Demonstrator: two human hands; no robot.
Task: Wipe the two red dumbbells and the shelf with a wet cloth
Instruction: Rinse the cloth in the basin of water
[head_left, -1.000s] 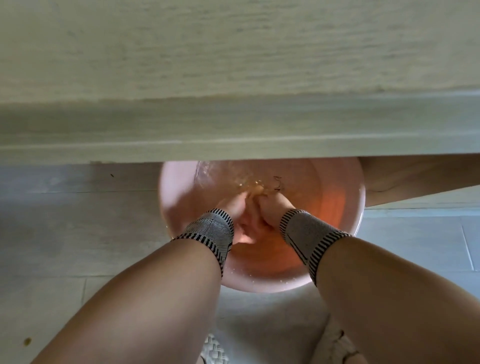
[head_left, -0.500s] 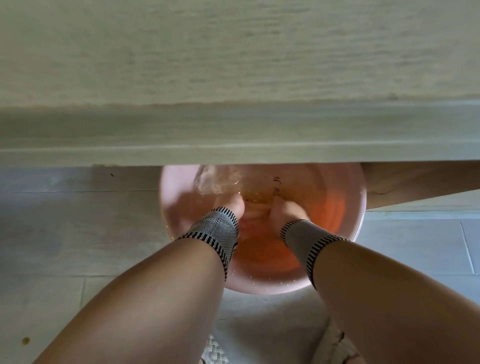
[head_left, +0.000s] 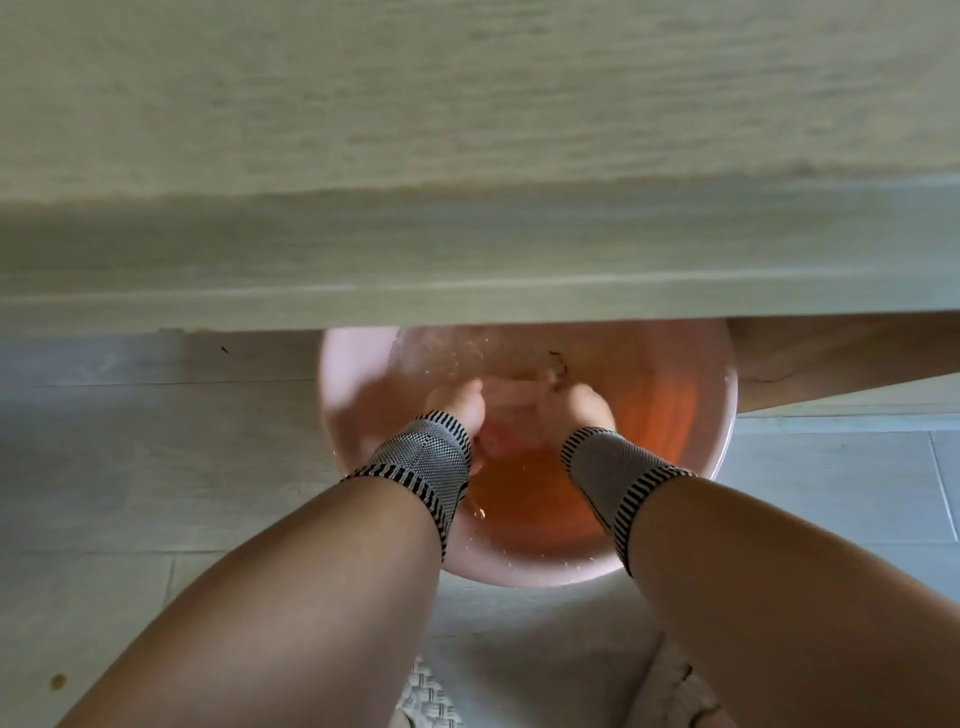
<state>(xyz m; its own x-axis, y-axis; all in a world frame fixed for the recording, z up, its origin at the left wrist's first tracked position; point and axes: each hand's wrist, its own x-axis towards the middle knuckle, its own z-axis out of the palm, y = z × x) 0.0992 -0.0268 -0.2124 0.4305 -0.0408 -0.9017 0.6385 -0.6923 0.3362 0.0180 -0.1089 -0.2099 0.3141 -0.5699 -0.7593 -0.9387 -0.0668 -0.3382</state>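
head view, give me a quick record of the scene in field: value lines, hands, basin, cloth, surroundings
left hand: in the basin, fingers curled round something pale between the hands
right hand: in the basin beside the left, gripping the same thing
cloth: pale bunched mass between the hands, blurred, probably the cloth
basin: round, pink, on the floor, far part hidden under a ledge
water: in the basin, droplets splashing
wrist bands: grey, striped edges, one on each wrist
ledge: pale wood grain, across the upper frame
dumbbells: not in view
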